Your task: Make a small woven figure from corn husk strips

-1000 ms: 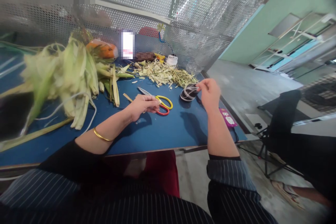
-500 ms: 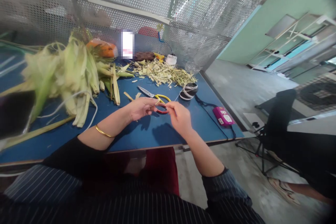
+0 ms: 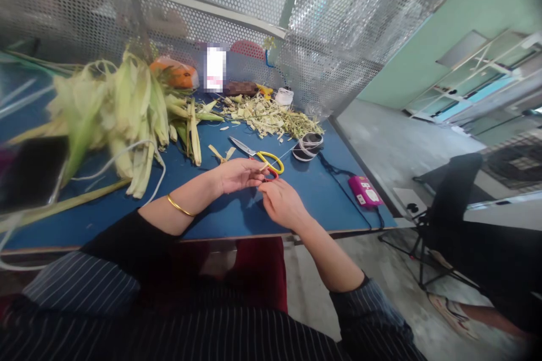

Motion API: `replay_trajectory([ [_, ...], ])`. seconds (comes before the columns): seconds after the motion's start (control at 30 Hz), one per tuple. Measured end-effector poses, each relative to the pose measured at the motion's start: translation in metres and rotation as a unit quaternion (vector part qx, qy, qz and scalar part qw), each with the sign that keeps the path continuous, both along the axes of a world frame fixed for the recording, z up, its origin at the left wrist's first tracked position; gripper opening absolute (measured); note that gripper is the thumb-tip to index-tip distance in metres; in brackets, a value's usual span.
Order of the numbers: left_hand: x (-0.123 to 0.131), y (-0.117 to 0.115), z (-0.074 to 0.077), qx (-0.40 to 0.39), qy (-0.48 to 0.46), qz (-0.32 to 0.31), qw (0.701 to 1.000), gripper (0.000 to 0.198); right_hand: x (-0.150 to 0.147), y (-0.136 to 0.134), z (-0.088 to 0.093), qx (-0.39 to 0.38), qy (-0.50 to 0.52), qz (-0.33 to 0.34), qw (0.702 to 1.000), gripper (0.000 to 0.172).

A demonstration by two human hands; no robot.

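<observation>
My left hand (image 3: 243, 175) has its fingers pinched on a small pale strip, which looks like corn husk. My right hand (image 3: 283, 204) is closed just beside it, fingertips close together; what it grips is hidden. A thin thread (image 3: 288, 152) stretches from a dark spool wound with white cord (image 3: 308, 146) to my fingers. Scissors with yellow and red handles (image 3: 271, 161) lie open just beyond my hands, partly covered by them. To their left are a few cut husk pieces (image 3: 222, 154).
Large corn husks (image 3: 135, 107) fill the left of the blue table (image 3: 203, 223), near a dark phone-like slab (image 3: 36, 172). Husk scraps (image 3: 271, 115) are heaped at the back, before a perforated metal screen (image 3: 237, 5). A purple box (image 3: 365, 192) with black cords sits at right.
My right hand has come down slightly, lower against my left hand. The thread to the spool now shows as a taut line. The view has shifted a little.
</observation>
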State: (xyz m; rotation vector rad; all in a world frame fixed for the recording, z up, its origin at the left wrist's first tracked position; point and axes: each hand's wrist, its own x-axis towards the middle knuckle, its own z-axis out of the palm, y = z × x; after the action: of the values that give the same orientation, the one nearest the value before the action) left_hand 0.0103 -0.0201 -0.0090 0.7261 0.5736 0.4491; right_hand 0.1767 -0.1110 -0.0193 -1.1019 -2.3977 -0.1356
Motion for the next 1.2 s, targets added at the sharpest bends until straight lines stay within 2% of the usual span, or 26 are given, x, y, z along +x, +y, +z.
replay_trajectory([
  [0.1, -0.003, 0.002, 0.004, -0.004, -0.001, 0.017, 1.0, 0.012, 0.011, 0.002, 0.007, -0.02, 0.026, -0.023, 0.999, 0.015],
  [0.17, -0.005, 0.004, 0.008, 0.003, 0.012, 0.039, 0.999, 0.012, 0.024, 0.01, 0.014, -0.023, 0.074, -0.107, 0.991, 0.014],
  [0.23, -0.008, 0.007, 0.012, 0.018, 0.029, 0.068, 0.997, 0.014, 0.041, 0.026, 0.024, 0.027, 0.116, -0.266, 0.957, 0.025],
  [0.3, -0.012, 0.009, 0.015, 0.033, 0.042, 0.091, 0.994, 0.017, 0.06, 0.048, 0.034, 0.096, 0.083, -0.415, 0.901, 0.048],
  [0.37, -0.015, 0.012, 0.017, 0.04, 0.047, 0.104, 0.993, 0.018, 0.075, 0.071, 0.042, 0.087, 0.031, -0.496, 0.864, 0.069],
  [0.43, -0.017, 0.014, 0.018, 0.045, 0.048, 0.113, 0.991, 0.019, 0.086, 0.089, 0.047, 0.008, -0.008, -0.526, 0.851, 0.076],
  [0.53, -0.019, 0.018, 0.017, 0.049, 0.052, 0.125, 0.99, 0.018, 0.095, 0.105, 0.052, -0.082, -0.059, -0.516, 0.851, 0.065],
  [0.63, -0.02, 0.02, 0.015, 0.045, 0.051, 0.134, 0.989, 0.017, 0.107, 0.112, 0.058, -0.125, -0.095, -0.48, 0.863, 0.049],
  [0.77, -0.022, 0.024, 0.015, 0.039, 0.039, 0.154, 0.987, 0.015, 0.124, 0.111, 0.063, -0.162, -0.112, -0.414, 0.889, 0.056],
  [0.83, -0.024, 0.025, 0.017, 0.04, 0.027, 0.163, 0.986, 0.013, 0.125, 0.107, 0.06, -0.118, -0.11, -0.39, 0.907, 0.055],
  [0.97, -0.028, 0.026, 0.023, 0.046, 0.008, 0.171, 0.984, 0.013, 0.103, 0.1, 0.043, 0.037, -0.09, -0.306, 0.947, 0.035],
  [1.1, -0.03, 0.026, 0.025, 0.039, -0.015, 0.174, 0.984, 0.011, 0.075, 0.105, 0.025, 0.049, -0.127, -0.21, 0.968, 0.023],
  [1.2, -0.032, 0.029, 0.026, 0.032, -0.029, 0.186, 0.982, 0.009, 0.071, 0.107, 0.018, 0.067, -0.174, -0.199, 0.962, 0.022],
])
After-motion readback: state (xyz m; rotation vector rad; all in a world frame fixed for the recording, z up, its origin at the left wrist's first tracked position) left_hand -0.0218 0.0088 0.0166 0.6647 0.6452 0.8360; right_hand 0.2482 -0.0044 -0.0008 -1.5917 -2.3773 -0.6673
